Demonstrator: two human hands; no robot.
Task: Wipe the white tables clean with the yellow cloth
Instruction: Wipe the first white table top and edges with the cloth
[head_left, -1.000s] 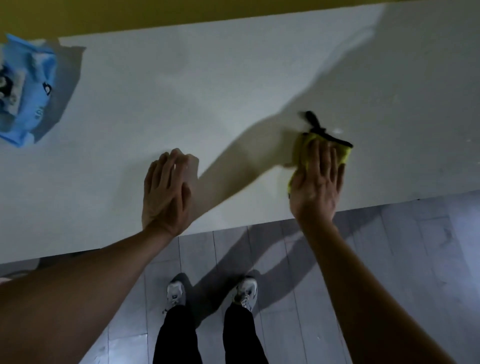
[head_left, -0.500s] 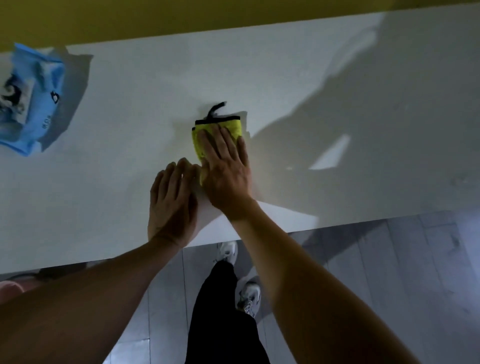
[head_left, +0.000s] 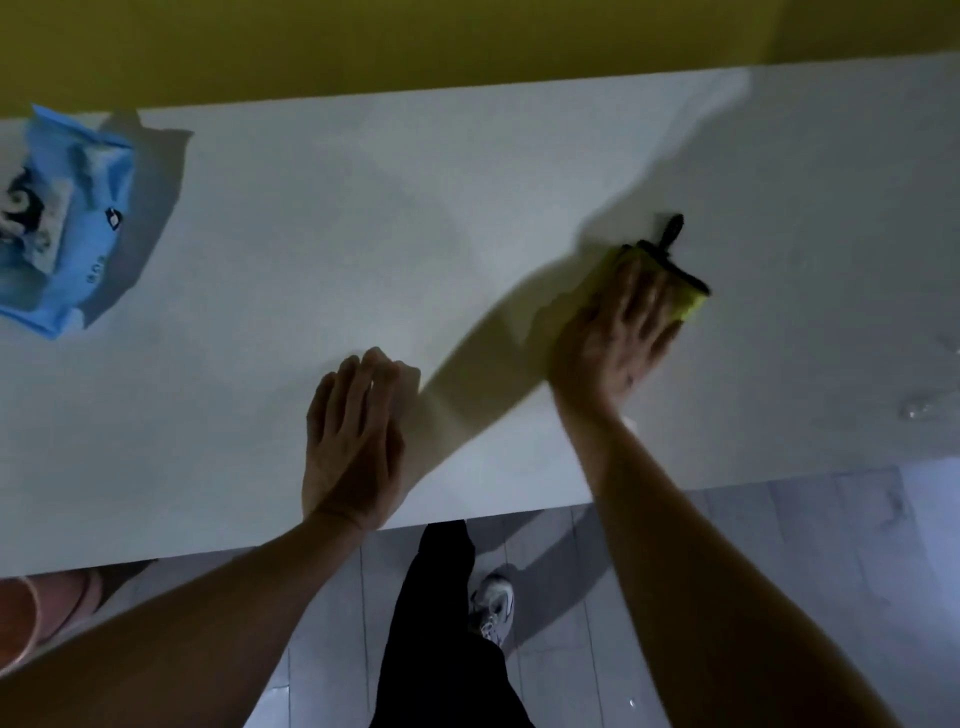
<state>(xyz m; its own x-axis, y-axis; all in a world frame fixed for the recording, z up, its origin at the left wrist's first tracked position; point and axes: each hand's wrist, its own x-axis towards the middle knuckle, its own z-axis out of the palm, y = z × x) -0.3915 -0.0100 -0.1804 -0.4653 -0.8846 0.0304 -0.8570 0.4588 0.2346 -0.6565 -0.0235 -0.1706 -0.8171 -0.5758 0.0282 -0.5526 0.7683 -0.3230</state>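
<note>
Yellow cloth (head_left: 693, 299) at 2 o'clock on white table (head_left: 363, 234), soft, light, likely bunches; right hand (head_left: 615, 332) presses it flat-fingered from above, left hand (head_left: 353, 441) flat, empty.

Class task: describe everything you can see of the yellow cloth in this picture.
The cloth is yellow, soft-looking and bunched, with a black trim edge and a black loop at its far end. It lies flat on the white table, right of centre. The right hand presses on it with straight fingers, covering most of it.
</note>
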